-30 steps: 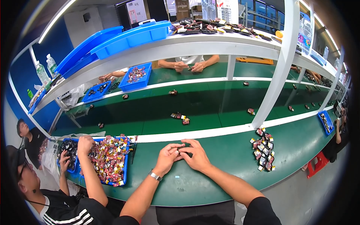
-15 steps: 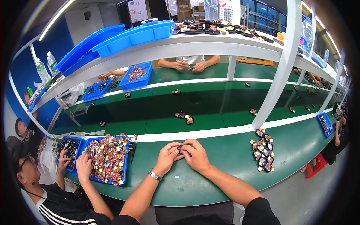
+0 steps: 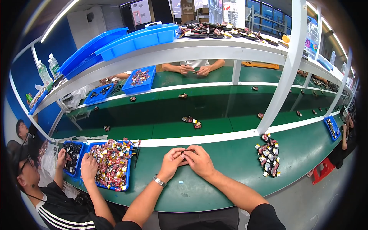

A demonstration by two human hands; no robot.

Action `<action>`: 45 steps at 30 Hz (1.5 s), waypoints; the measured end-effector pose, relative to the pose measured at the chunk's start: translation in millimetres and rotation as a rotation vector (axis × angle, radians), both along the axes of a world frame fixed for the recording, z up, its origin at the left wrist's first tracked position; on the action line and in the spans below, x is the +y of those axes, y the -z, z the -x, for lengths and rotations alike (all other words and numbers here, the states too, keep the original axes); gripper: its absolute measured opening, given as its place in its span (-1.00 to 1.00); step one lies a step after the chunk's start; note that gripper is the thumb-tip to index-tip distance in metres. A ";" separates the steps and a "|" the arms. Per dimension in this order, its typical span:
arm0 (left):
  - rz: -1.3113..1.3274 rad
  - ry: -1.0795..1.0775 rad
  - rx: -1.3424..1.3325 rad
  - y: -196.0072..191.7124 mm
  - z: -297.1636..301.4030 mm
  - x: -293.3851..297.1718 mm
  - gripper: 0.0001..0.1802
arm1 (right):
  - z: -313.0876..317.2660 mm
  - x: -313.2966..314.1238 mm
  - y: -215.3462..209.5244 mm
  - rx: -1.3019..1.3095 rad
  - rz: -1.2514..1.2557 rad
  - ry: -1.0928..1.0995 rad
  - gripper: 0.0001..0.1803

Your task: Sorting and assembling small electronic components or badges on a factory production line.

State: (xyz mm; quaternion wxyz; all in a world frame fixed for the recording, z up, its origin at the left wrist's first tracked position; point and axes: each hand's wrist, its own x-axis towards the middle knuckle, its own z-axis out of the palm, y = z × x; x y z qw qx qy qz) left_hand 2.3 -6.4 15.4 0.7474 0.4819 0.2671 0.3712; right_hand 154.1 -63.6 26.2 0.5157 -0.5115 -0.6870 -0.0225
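My left hand point(image 3: 171, 162), with a metal-banded watch point(image 3: 159, 180) on its wrist, meets my right hand point(image 3: 201, 162) over the near green worktop point(image 3: 214, 191). Between their fingertips they pinch a small dark part point(image 3: 184, 156), mostly covered by the fingers. Left of my hands stands a blue tray point(image 3: 128, 180) heaped with small red, yellow and white pieces point(image 3: 109, 163). To the right lies a loose pile of small black parts with red and white bits point(image 3: 269, 156).
At the left, a co-worker's hands point(image 3: 89, 167) are at the trays, one of which holds black parts point(image 3: 71, 157). Beyond a white rail point(image 3: 214, 136), small parts point(image 3: 188, 119) lie on a green belt point(image 3: 165, 128). A white post point(image 3: 281, 73) and shelf point(image 3: 199, 51) stand ahead.
My fingers have closed further over the small dark part, hiding more of it. Parts on the belt have shifted slightly right. The co-worker's hands have moved at the trays.
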 end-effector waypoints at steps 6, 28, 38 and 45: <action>-0.070 -0.057 0.082 1.2 -5.3 -3.1 -0.74 | 3.6 0.7 1.2 0.455 0.272 -0.078 -0.86; -0.060 0.001 0.059 6.9 0.1 0.8 -0.71 | 0.9 -6.6 -0.9 -0.170 0.059 0.049 -0.83; -0.099 -0.063 0.144 2.8 -8.9 -4.3 -0.76 | 4.9 -2.3 3.1 0.172 0.131 -0.005 -0.86; -0.088 -0.111 0.055 -4.1 -4.0 -5.9 -0.63 | -43.8 35.9 1.7 0.582 0.405 0.030 -0.84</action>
